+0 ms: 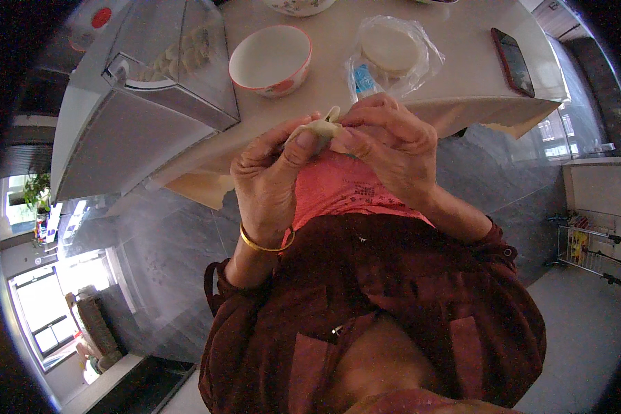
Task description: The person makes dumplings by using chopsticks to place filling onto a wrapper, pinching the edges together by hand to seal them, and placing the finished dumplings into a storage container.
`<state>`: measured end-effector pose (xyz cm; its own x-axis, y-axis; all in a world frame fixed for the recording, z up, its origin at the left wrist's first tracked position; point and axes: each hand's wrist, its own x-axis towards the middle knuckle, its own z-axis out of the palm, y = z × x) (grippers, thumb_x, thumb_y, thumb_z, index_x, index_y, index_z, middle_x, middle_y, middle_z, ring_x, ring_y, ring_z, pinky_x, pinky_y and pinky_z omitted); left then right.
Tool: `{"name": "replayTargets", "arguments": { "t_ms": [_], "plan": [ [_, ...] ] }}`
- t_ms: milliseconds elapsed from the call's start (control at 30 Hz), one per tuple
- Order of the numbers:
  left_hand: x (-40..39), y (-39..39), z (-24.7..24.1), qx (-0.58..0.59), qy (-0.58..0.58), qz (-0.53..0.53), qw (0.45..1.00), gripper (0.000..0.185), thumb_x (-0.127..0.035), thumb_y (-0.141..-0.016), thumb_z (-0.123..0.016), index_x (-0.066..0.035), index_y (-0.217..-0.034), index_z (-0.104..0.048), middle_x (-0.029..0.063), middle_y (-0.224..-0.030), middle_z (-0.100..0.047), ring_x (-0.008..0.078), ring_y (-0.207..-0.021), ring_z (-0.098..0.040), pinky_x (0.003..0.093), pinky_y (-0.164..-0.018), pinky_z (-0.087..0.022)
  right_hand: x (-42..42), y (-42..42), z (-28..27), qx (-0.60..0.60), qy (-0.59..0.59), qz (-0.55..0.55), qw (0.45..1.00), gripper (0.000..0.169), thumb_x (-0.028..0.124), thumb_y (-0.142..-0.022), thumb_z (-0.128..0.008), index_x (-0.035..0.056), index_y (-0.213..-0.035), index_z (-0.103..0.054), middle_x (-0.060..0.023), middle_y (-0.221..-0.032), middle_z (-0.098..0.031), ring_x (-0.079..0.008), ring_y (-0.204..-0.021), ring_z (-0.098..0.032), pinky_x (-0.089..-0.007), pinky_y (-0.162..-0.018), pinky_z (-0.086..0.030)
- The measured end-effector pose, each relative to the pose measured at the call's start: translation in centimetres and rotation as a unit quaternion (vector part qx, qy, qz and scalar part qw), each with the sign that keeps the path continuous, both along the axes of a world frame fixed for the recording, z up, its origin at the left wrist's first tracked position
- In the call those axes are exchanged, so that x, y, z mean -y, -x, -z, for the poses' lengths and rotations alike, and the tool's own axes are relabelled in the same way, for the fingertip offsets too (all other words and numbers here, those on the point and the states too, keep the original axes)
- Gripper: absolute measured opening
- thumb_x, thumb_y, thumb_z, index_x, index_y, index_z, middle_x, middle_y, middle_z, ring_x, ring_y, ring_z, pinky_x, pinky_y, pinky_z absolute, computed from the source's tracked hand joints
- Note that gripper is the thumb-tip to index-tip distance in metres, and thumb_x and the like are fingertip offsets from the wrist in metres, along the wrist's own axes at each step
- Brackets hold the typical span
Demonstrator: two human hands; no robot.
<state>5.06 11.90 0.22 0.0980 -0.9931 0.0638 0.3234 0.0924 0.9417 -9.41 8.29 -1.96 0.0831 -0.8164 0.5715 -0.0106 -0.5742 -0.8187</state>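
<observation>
Both hands meet at a small pale dumpling (320,127) with folded dough, raised in front of the table's near edge. My left hand (266,168), with a gold bangle at the wrist, pinches its left side between thumb and fingers. At the dumpling's right end, the fingertips and thumb of my right hand (396,142) press on the dough. Just beyond my right hand lies a stack of round dough wrappers (393,49) in a clear plastic bag (430,59). A white bowl with a red rim (284,85) stands beyond my left hand.
To the left is a clear-sided container (207,103) with several dumplings (186,54) inside. A patterned bowl (300,7) is cut off by the top edge. A phone (513,63) lies at the right of the table (460,77). A wire cart (595,243) stands on the floor at far right.
</observation>
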Motion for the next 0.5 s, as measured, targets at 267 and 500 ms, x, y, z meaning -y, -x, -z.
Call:
{"name": "replayTargets", "arguments": {
  "t_ms": [267,500],
  "plan": [
    [0.0,-0.3,0.0,0.028,-0.016,0.000,0.999,0.021,-0.007,-0.080,-0.059,0.004,-0.097,-0.059,0.0121,-0.094,-0.061,0.0148,-0.082,-0.059,0.0253,-0.076,-0.048,-0.9,-0.4,-1.6,0.145,-0.199,-0.084,0.965,0.013,0.004,-0.073,-0.066,-0.0009,-0.082,-0.059,-0.0068,-0.077,-0.060,-0.0118,-0.066,-0.057,-0.0238,-0.059,-0.049],
    [-0.1,-0.3,0.4,0.029,0.010,-0.014,0.999,0.020,-0.007,-0.079,-0.060,0.003,-0.097,-0.059,0.0130,-0.098,-0.060,0.0155,-0.087,-0.058,0.0260,-0.078,-0.047,-0.6,-0.3,-1.8,0.186,-0.261,-0.133,0.938,0.018,0.003,-0.074,-0.064,-0.0022,-0.091,-0.059,-0.0069,-0.077,-0.061,-0.0120,-0.071,-0.059,-0.0236,-0.059,-0.050]
  ]
}}
